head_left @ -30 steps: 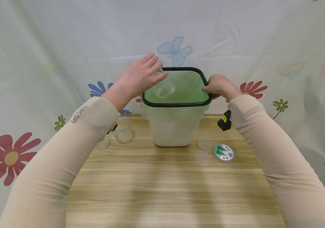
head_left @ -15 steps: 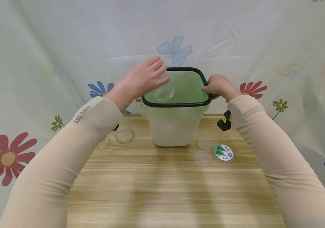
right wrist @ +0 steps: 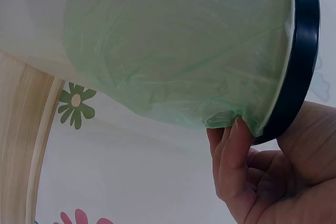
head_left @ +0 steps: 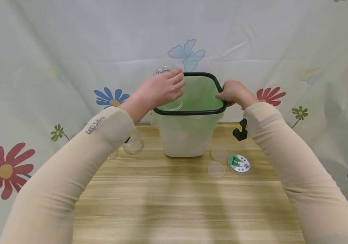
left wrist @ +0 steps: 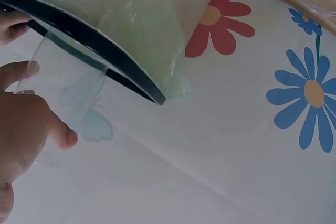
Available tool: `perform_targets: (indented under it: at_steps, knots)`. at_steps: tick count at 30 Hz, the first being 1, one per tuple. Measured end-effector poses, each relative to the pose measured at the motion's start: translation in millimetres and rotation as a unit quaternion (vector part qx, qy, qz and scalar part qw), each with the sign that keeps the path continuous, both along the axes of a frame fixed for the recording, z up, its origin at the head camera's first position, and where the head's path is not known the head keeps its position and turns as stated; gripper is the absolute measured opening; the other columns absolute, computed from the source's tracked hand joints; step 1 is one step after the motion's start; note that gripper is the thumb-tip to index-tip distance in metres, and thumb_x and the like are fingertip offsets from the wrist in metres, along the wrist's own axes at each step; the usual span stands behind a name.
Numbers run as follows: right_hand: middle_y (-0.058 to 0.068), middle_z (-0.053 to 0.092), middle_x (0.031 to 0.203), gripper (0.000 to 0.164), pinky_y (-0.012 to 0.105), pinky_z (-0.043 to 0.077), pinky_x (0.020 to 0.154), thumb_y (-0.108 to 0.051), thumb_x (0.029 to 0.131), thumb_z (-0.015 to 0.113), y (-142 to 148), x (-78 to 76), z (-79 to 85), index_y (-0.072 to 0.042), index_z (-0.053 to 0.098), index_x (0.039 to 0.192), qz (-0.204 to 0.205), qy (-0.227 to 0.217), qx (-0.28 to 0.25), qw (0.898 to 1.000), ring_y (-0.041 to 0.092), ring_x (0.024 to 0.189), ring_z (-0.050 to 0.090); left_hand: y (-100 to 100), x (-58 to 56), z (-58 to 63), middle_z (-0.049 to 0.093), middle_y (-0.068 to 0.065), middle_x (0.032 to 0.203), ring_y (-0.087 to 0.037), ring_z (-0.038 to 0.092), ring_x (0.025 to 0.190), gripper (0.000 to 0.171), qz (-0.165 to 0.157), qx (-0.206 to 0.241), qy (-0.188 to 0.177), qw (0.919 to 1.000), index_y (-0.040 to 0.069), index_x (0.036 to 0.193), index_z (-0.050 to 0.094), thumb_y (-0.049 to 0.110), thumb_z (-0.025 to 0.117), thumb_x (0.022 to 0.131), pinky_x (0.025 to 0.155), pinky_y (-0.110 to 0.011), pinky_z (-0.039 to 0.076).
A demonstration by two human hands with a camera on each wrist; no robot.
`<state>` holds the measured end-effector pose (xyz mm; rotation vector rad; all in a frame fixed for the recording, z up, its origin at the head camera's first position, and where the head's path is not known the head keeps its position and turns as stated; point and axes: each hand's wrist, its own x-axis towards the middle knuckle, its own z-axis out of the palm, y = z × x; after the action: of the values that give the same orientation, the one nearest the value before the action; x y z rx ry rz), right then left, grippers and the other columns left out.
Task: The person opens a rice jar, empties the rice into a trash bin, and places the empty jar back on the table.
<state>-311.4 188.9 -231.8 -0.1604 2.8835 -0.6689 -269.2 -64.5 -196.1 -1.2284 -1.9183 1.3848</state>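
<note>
My left hand (head_left: 165,88) grips a clear plastic jar (left wrist: 65,87) at the mouth of a white trash can (head_left: 186,139). The jar is tilted, with its lower end inside the can's black rim (head_left: 189,113); my hand hides most of it in the head view. A thin green trash bag (head_left: 201,91) lines the can and folds over the outside. On the can's right side, my right hand (head_left: 236,91) holds the rim. In the right wrist view its fingertips (right wrist: 234,135) touch the bunched bag below the rim.
Two clear round lids (head_left: 219,154) and a round container with a green and white label (head_left: 239,164) lie right of the can on the wooden table (head_left: 186,203). Clear containers (head_left: 133,144) stand to the left, partly behind my left sleeve. A flowered curtain (head_left: 100,40) hangs behind.
My left hand has moved slightly right and down with the jar, whose upper end now shows above my hand. My right hand and the can have stayed in place.
</note>
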Motion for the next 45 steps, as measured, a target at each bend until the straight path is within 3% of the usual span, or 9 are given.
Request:
perform_targets:
  at_steps: [9, 18, 27, 30, 34, 36, 37, 42, 45]
  knots:
    - [0.004, 0.055, 0.063, 0.024, 0.027, 0.055, 0.057, -0.017, 0.087, 0.049, -0.9, 0.1, -0.2, 0.005, 0.057, 0.081, 0.003, 0.003, 0.004, 1.000, 0.008, 0.048, 0.058, 6.6, 2.2, -2.4, 0.040, -0.016, 0.139, -0.033, 0.031, 0.130, 0.049, 0.012, -0.034, 0.015, 0.9992, 0.007, 0.137, 0.041, -0.003, 0.051, 0.089, 0.114, -0.039, 0.016]
    - [0.004, 0.055, 0.063, 0.024, 0.031, 0.056, 0.062, -0.017, 0.087, 0.048, 0.1, -0.4, 0.3, 0.004, 0.056, 0.079, 0.003, 0.002, 0.009, 1.000, 0.008, 0.048, 0.058, 6.5, 1.5, -3.4, 0.041, -0.015, 0.137, -0.032, 0.033, 0.128, 0.047, 0.012, -0.031, 0.016, 0.9993, 0.008, 0.134, 0.045, -0.003, 0.051, 0.089, 0.114, -0.038, 0.017]
    - [0.004, 0.055, 0.062, 0.024, 0.028, 0.055, 0.057, -0.017, 0.087, 0.049, -0.3, -0.6, 0.1, 0.004, 0.056, 0.080, 0.005, 0.003, 0.005, 1.000, 0.008, 0.048, 0.058, -0.5, 1.5, -3.4, 0.048, -0.015, 0.129, -0.033, 0.038, 0.123, 0.037, -0.006, 0.043, -0.007, 0.9990, 0.008, 0.123, 0.050, -0.004, 0.051, 0.088, 0.111, -0.038, 0.024]
    - [0.004, 0.055, 0.062, 0.024, 0.028, 0.055, 0.057, -0.017, 0.087, 0.048, 0.0, -0.9, 0.2, 0.004, 0.056, 0.080, 0.005, 0.003, 0.004, 1.000, 0.009, 0.048, 0.058, -6.0, 1.2, -2.7, 0.049, -0.016, 0.124, -0.033, 0.042, 0.117, 0.038, -0.004, 0.063, -0.008, 0.9980, 0.008, 0.120, 0.048, 0.001, 0.059, 0.085, 0.107, -0.037, 0.028]
    - [0.003, 0.055, 0.061, 0.024, 0.026, 0.054, 0.055, -0.018, 0.087, 0.049, 0.2, -0.4, 0.3, 0.003, 0.056, 0.078, 0.004, 0.004, 0.005, 1.000, 0.011, 0.048, 0.058, -14.1, 0.0, -1.0, 0.046, -0.017, 0.123, -0.032, 0.042, 0.112, 0.073, 0.022, 0.067, -0.004, 0.9975, 0.007, 0.123, 0.043, 0.037, 0.078, 0.067, 0.098, -0.036, 0.031]
    - [0.003, 0.054, 0.060, 0.024, 0.025, 0.053, 0.055, -0.018, 0.087, 0.049, 0.3, 0.2, 0.5, 0.003, 0.056, 0.078, 0.003, 0.004, 0.004, 1.000, 0.011, 0.049, 0.058, -19.1, -0.9, -0.5, 0.046, -0.017, 0.122, -0.032, 0.042, 0.110, 0.090, 0.032, 0.077, -0.004, 0.9965, 0.006, 0.124, 0.041, 0.046, 0.082, 0.054, 0.093, -0.036, 0.032]
    - [0.003, 0.054, 0.060, 0.024, 0.025, 0.053, 0.054, -0.018, 0.087, 0.049, 0.2, 0.3, 0.5, 0.003, 0.056, 0.078, 0.003, 0.004, 0.004, 1.000, 0.011, 0.049, 0.058, -21.6, -1.4, -0.5, 0.046, -0.017, 0.122, -0.032, 0.042, 0.110, 0.092, 0.036, 0.084, -0.003, 0.9958, 0.006, 0.126, 0.040, 0.046, 0.081, 0.053, 0.092, -0.036, 0.033]
    - [0.003, 0.054, 0.060, 0.024, 0.026, 0.054, 0.055, -0.018, 0.087, 0.049, 0.7, 1.6, 0.5, 0.003, 0.056, 0.078, 0.001, 0.004, -0.001, 1.000, 0.010, 0.048, 0.057, -36.0, -6.3, -4.1, 0.050, -0.017, 0.116, -0.032, 0.047, 0.106, 0.060, 0.008, 0.163, 0.012, 0.9864, 0.005, 0.124, 0.044, 0.018, 0.073, 0.073, 0.091, -0.036, 0.039]
    - [0.003, 0.054, 0.061, 0.024, 0.027, 0.055, 0.058, -0.018, 0.088, 0.049, 0.9, 2.4, 0.8, 0.004, 0.057, 0.079, -0.001, 0.001, -0.003, 1.000, 0.010, 0.048, 0.057, -43.6, -8.9, -6.2, 0.051, -0.018, 0.115, -0.033, 0.050, 0.105, 0.054, 0.004, 0.196, 0.020, 0.9803, 0.003, 0.124, 0.045, 0.008, 0.070, 0.077, 0.092, -0.037, 0.042]
